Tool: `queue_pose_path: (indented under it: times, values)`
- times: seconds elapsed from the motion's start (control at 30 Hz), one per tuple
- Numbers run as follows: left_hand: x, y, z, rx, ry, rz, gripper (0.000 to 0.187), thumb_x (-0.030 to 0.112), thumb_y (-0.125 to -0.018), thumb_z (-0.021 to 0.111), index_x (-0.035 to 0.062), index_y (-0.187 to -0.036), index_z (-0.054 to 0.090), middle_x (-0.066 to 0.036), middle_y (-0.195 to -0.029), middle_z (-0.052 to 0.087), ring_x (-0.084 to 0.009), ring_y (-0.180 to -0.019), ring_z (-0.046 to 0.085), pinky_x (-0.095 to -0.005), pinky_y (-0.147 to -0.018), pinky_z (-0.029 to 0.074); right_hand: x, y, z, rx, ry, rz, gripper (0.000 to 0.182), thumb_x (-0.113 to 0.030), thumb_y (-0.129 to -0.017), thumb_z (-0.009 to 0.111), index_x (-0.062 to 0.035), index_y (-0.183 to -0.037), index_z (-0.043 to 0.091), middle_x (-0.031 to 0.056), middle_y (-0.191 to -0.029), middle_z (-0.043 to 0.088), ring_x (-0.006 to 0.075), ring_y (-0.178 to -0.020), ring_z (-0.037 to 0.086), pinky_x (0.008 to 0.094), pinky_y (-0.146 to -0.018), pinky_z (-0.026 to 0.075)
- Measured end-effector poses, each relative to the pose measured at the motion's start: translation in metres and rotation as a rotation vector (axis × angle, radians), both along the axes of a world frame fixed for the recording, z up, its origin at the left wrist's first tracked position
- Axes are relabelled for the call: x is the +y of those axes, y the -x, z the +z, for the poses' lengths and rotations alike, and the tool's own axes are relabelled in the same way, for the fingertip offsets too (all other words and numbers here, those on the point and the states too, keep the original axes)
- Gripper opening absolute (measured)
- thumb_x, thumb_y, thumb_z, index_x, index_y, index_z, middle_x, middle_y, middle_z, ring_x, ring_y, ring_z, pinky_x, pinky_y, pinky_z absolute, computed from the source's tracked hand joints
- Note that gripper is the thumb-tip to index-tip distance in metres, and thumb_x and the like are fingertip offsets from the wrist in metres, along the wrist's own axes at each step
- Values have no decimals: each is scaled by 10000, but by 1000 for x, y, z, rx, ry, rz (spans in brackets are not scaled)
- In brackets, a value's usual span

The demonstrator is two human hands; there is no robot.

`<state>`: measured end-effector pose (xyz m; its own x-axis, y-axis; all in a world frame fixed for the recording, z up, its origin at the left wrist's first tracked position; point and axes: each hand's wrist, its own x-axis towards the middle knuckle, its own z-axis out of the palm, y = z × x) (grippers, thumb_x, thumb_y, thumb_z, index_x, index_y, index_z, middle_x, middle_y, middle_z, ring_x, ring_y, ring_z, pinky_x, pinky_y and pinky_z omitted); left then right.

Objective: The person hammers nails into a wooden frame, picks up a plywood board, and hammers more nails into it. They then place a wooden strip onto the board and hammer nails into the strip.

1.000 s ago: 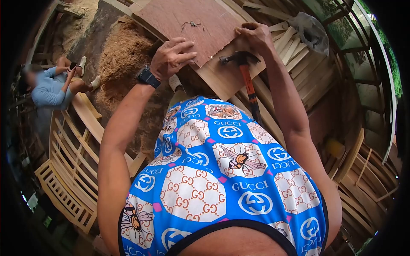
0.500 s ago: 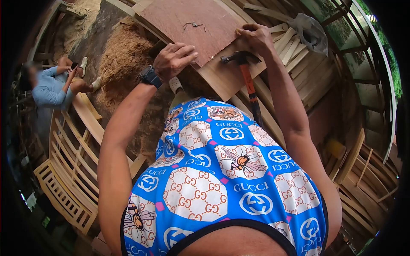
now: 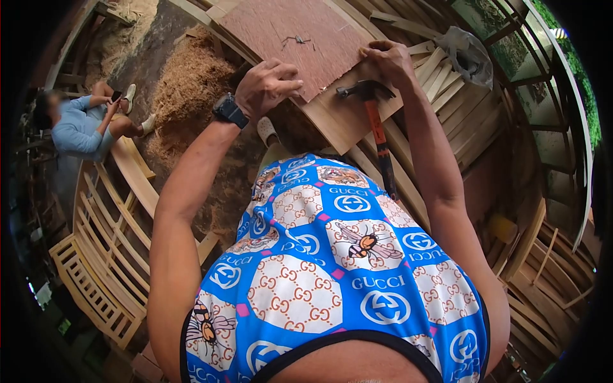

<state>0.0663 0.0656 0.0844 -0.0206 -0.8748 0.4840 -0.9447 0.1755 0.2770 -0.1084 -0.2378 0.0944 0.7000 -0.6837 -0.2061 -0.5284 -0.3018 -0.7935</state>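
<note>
A reddish plywood sheet (image 3: 287, 32) lies over a paler board (image 3: 338, 121), with several thin dark nails (image 3: 299, 42) in a small pile on it. My right hand (image 3: 391, 62) is closed, fingertips pinching the sheet's right corner. At the left edge of the sheet is my left hand (image 3: 268, 88), its fingers loosely bent and apart, nothing visible in them. A claw hammer (image 3: 375, 124) with an orange and black handle rests on the paler board, head toward the sheet, between my right forearm and my body.
Wood strips (image 3: 460, 96) and a clear plastic bag (image 3: 465, 54) lie at right. A sawdust heap (image 3: 191, 80) covers ground at left. Beyond it a seated person (image 3: 80, 127) holds a phone. A slatted wooden piece (image 3: 99, 287) stands at lower left.
The view has shifted slightly, so the board, hammer and hands appear a little to the right. My left hand's fingers are a bit more bent. My right hand stays at the sheet's corner.
</note>
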Motion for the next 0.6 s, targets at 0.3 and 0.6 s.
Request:
queue_pose_path:
  times: [0.3,0.6]
  values:
    - [-3,-2,7,-34,-25,-41,234,232,-790,832,160,-1009,796,-37,-1085,696,-249,-957,664,-377,-780,569,-1,0,-1,-12,51,9,493,-346,-832,849,-4,-1178,767,93,-947,775,145,-810,692,312,-712,564]
    - [11,17,-16,5,52,147,297,276,-805,833,177,-1083,803,-45,-1218,699,-262,-1089,640,-405,-911,506,5,24,-7,-159,160,10,655,-357,-842,828,11,-1353,649,170,-1194,726,206,-981,711,344,-824,565]
